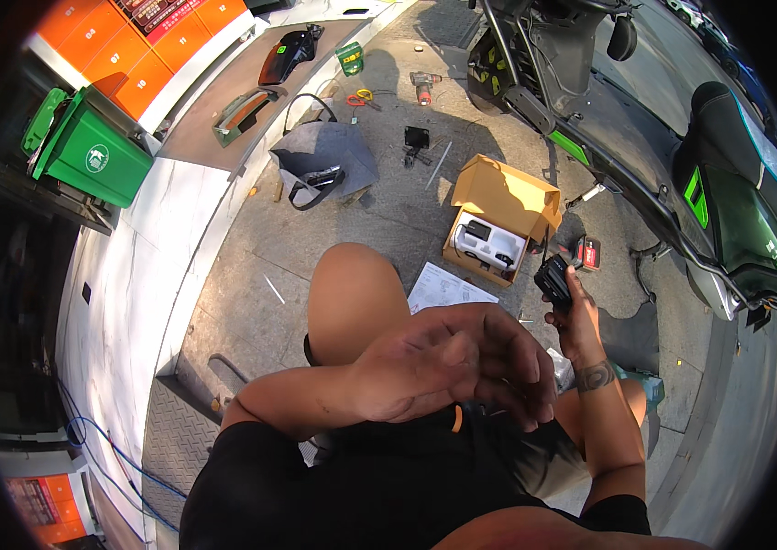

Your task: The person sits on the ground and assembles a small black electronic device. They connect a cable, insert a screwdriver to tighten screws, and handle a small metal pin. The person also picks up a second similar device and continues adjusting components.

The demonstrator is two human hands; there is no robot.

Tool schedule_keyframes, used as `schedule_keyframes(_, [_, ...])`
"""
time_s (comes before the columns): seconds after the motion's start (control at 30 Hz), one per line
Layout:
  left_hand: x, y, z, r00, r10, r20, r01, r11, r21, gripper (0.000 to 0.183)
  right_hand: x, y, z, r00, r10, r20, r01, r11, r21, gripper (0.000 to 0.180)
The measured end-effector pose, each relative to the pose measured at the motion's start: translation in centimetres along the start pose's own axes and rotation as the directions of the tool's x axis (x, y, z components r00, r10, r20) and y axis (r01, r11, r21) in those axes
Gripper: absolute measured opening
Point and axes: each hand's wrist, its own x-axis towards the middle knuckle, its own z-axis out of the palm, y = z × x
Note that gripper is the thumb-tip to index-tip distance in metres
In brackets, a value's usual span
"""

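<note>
My left hand [457, 364] is raised close to the camera, above my lap, palm turned up and fingers loosely curled apart, with nothing in it. Over to the right, my right hand [579, 320] grips a small black device [553, 280] from which a cable rises. Just beyond that device stands an opened cardboard box [478, 271]. Its white moulded tray [513, 242] holds a black adapter [476, 229] and cables. A printed sheet [447, 287] lies on the ground in front of my left hand, partly covered by it.
A scooter [636, 165] stands at the right, near a red-and-black box [589, 253]. Farther out on the pavement lie a power drill [423, 88], orange-handled pliers [361, 98] and a grey felt bag [326, 155]. A green wheeled bin [96, 155] is at the left.
</note>
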Motion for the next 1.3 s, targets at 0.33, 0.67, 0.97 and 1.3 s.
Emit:
schedule_keyframes(0.33, [-0.7, 3.3, 11.1, 0.934, 0.121, -0.335, -0.287, 0.813, -0.506, 0.097, 3.5, -1.4, 4.8, 0.991, -0.053, -0.125, 0.056, 0.998, 0.015, 0.049])
schedule_keyframes(0.67, [-3.4, 5.6, 7.4, 0.871, -0.078, -0.485, -0.182, 0.866, -0.465, 0.093, 3.6, -0.1, 3.8, 0.986, -0.100, -0.132, 0.093, 0.994, -0.055, 0.053])
schedule_keyframes(0.97, [-13.4, 0.5, -3.3, 0.872, -0.078, -0.483, -0.155, 0.893, -0.423, 0.044, 4.2, 1.3, 1.6, 0.986, -0.084, -0.141, 0.073, 0.994, -0.079, 0.052])
schedule_keyframes(1.3, [-39.1, -9.4, -30.1, -0.513, -0.275, -0.813, 0.274, 0.845, -0.459, 0.048, 4.1, 0.4, 1.3, 0.977, -0.107, -0.185, 0.098, 0.994, -0.054, 0.051])
